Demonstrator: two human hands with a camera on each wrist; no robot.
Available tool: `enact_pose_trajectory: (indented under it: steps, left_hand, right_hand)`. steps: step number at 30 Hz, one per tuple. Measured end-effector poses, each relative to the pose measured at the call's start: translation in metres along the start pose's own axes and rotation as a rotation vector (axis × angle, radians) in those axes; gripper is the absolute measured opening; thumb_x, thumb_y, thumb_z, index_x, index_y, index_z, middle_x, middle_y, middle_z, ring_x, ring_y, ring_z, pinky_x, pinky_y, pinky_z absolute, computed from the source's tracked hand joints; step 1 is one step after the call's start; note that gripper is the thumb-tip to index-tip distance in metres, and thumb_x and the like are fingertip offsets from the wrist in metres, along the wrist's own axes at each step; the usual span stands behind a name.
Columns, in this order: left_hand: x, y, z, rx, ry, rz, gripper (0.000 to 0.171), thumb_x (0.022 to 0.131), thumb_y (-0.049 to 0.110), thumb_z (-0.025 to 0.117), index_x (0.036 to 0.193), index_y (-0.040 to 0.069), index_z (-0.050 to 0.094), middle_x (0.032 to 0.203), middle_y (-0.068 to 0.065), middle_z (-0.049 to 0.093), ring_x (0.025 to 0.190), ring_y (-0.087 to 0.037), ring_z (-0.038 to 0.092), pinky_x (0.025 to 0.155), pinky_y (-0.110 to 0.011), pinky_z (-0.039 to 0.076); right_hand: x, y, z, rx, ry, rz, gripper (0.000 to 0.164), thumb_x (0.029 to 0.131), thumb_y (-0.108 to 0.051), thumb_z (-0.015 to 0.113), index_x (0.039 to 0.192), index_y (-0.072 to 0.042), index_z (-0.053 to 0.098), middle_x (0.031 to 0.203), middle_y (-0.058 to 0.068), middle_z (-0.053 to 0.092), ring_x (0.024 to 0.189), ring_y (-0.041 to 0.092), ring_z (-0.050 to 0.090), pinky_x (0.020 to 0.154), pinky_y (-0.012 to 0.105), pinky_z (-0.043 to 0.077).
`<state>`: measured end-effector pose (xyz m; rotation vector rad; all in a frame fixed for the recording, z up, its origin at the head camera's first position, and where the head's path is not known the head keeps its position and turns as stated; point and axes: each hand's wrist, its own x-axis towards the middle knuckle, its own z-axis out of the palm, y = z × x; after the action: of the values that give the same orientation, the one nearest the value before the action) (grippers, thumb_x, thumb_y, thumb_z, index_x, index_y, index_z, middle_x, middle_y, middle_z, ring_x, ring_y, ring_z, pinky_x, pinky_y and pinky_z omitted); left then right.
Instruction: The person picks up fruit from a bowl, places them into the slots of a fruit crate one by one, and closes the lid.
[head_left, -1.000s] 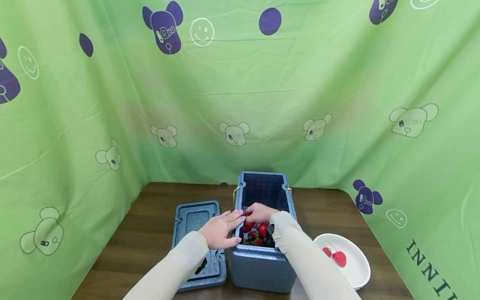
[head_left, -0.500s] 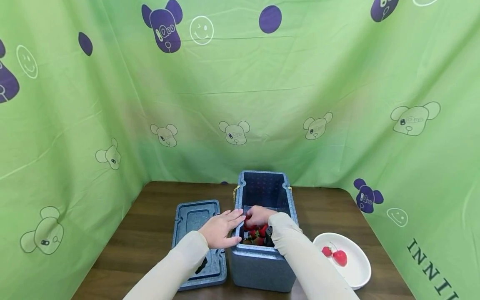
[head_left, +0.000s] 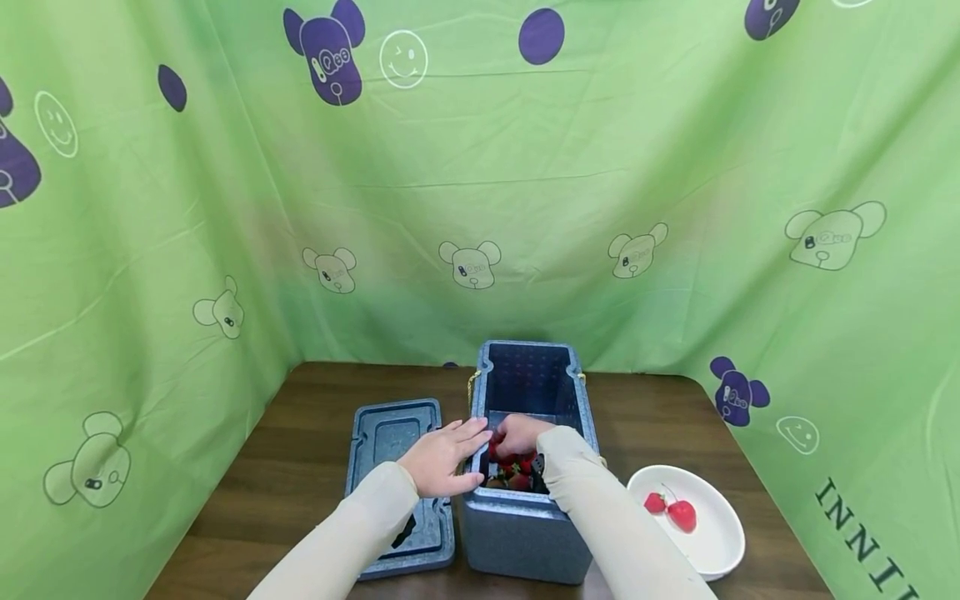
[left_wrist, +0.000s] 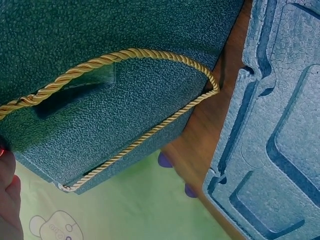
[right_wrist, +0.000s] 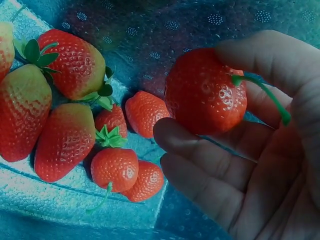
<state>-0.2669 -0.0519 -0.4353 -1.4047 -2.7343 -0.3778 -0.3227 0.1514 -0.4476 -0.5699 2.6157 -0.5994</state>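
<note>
My right hand (head_left: 520,434) reaches down inside a blue-grey foam box (head_left: 525,537). In the right wrist view it pinches a round red strawberry (right_wrist: 202,92) with a thin green stem between thumb and fingers. Beside that berry, several more strawberries (right_wrist: 65,142) lie on the box floor, some pale at the leafy end. My left hand (head_left: 442,460) rests on the box's left rim with its fingers stretched out, fingertips close to the right hand. Only a bit of the left hand shows at the edge of the left wrist view.
The box lid (head_left: 390,437) lies flat on the wooden table (head_left: 300,442), left of the box. A gold rope handle (left_wrist: 135,54) hangs along the box's side. To the right, a white oval dish (head_left: 712,542) bears two strawberries (head_left: 682,516). Patterned green cloth (head_left: 555,167) surrounds the table.
My right hand has sunk a little deeper and nearer to me inside the box. The left hand stays on the rim, and the dish's strawberries lie as before.
</note>
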Motion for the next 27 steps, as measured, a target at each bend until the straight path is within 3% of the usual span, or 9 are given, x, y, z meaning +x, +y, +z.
enact_pose_trajectory:
  steps: [4, 10, 17, 23, 27]
  left_hand:
    - [0.001, 0.001, -0.001, 0.004, -0.005, 0.004, 0.061, 0.094, 0.037, 0.048, 0.143, 0.002, 0.043, 0.149, -0.012, 0.038, 0.139, -0.024, 0.033, 0.113, -0.036, 0.025]
    - [0.002, 0.002, 0.0, 0.005, -0.011, 0.002, 0.061, 0.094, 0.038, 0.047, 0.143, 0.002, 0.043, 0.149, -0.013, 0.039, 0.138, -0.024, 0.034, 0.113, -0.035, 0.025]
    - [0.002, 0.002, 0.001, 0.005, -0.015, -0.007, 0.06, 0.093, 0.037, 0.049, 0.143, 0.004, 0.044, 0.149, -0.011, 0.038, 0.138, -0.023, 0.035, 0.113, -0.037, 0.025]
    - [0.001, 0.003, 0.001, 0.015, -0.03, -0.037, 0.062, 0.092, 0.039, 0.048, 0.144, 0.007, 0.043, 0.15, -0.009, 0.037, 0.139, -0.022, 0.034, 0.113, -0.036, 0.024]
    - [0.002, 0.004, 0.0, 0.004, -0.033, -0.049, 0.063, 0.092, 0.041, 0.048, 0.144, 0.007, 0.043, 0.151, -0.009, 0.037, 0.139, -0.022, 0.034, 0.113, -0.037, 0.025]
  right_hand:
    - [-0.001, 0.001, -0.001, -0.001, -0.006, 0.007, 0.004, 0.078, -0.01, 0.068, 0.079, -0.006, 0.068, 0.061, -0.004, 0.053, 0.054, 0.01, 0.047, 0.053, 0.022, 0.04]
    - [-0.003, 0.001, -0.009, 0.074, -0.016, 0.025, 0.021, 0.081, -0.008, 0.066, 0.1, -0.001, 0.071, 0.075, 0.001, 0.066, 0.056, 0.015, 0.059, 0.053, 0.023, 0.048]
    - [-0.014, -0.001, -0.035, 0.129, 0.012, 0.056, 0.034, 0.081, -0.005, 0.064, 0.114, 0.003, 0.067, 0.088, 0.006, 0.068, 0.053, 0.01, 0.055, 0.05, 0.028, 0.051]
    - [-0.026, -0.007, -0.063, 0.227, 0.015, 0.001, 0.038, 0.084, -0.008, 0.063, 0.12, 0.002, 0.063, 0.102, 0.011, 0.068, 0.074, 0.023, 0.067, 0.06, 0.035, 0.056]
    - [-0.042, -0.008, -0.079, 0.32, -0.001, -0.056, 0.04, 0.086, -0.013, 0.063, 0.122, 0.002, 0.06, 0.106, 0.013, 0.067, 0.081, 0.023, 0.067, 0.066, 0.037, 0.057]
